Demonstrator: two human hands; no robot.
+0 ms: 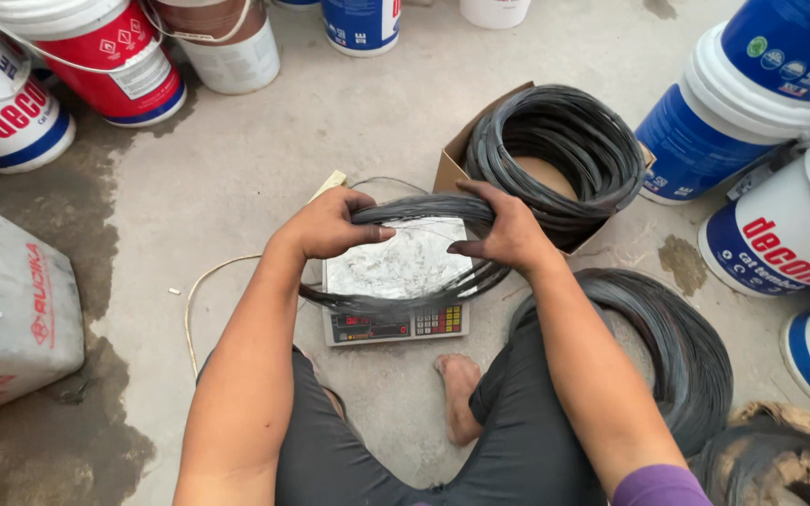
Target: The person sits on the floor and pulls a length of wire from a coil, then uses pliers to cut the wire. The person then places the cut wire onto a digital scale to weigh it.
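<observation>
Fingers of the left hand [330, 225] and right hand [508, 230] are clamped on the far side of a small coil of dark wire [405, 253], which lies over the digital scale [397, 295]. Just beyond the scale, an open cardboard box [452, 164] holds a bigger wire coil [555, 150]. Paint buckets [742, 103] stand farther out around the scale, lids on.

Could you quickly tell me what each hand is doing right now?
Left hand: closed on the wire coil over the scale.
Right hand: closed on the same coil.
</observation>
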